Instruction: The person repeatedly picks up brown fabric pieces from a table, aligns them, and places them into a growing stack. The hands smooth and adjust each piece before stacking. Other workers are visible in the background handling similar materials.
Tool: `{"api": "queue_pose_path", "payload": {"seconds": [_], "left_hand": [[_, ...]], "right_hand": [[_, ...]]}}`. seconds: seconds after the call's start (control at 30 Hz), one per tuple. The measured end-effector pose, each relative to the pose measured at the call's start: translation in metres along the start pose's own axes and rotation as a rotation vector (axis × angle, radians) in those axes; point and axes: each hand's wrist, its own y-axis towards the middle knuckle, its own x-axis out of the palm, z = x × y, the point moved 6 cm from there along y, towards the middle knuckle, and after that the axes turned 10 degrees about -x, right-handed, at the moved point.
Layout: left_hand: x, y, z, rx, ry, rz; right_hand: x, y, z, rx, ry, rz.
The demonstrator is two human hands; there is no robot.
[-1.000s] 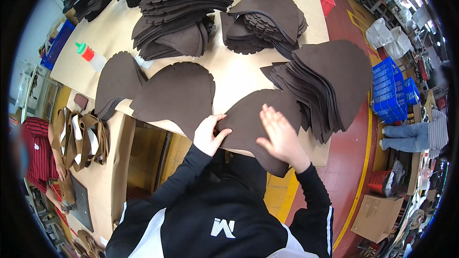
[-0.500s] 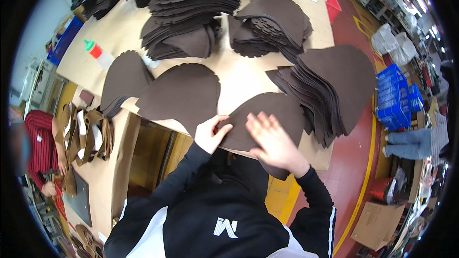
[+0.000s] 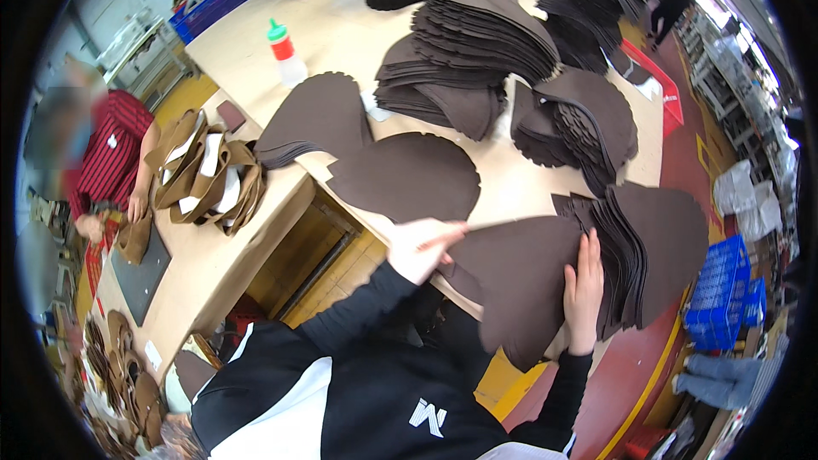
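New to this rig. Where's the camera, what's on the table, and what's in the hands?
No robot here: a person works bare-handed. The view comes from a fisheye camera worn on the head, looking down, so straight edges bend. The table carries stacks of dark brown pieces and a green-capped bottle. The right hand, fingers extended, is at the right edge of a curved brown piece. The left hand, blurred, is at its left side; its grip is unclear.
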Motion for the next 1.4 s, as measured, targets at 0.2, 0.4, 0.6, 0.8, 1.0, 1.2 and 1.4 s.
{"api": "queue_pose_path", "payload": {"seconds": [0.2, 0.4, 0.6, 0.8, 1.0, 1.2, 1.4], "left_hand": [[-0.202, 0.059, 0.047, 0.210, -0.032, 0.611], [-0.348, 0.077, -0.017, 0.255, 1.158, 1.150], [-0.173, 0.046, -0.054, 0.010, 0.704, 0.448], [-0.134, 0.040, -0.056, -0.081, 0.632, 0.310], [-0.072, 0.035, 0.038, -0.095, 0.082, -0.076], [0.007, 0.030, 0.097, 0.000, -0.444, -0.467], [0.042, 0.022, 0.082, -0.020, -0.721, -0.429]], "right_hand": [[-0.018, -0.051, -0.014, -0.102, -0.061, 0.085], [-0.012, -0.038, -0.034, -0.045, -0.033, -0.051], [0.013, -0.010, -0.079, -0.248, 0.020, -0.133], [0.012, -0.005, -0.097, -0.313, 0.026, -0.112], [-0.015, -0.022, -0.088, -0.236, 0.069, 0.013], [-0.066, -0.045, -0.065, -0.105, 0.018, 0.289], [-0.116, -0.079, -0.055, -0.048, -0.075, 0.594]]}}
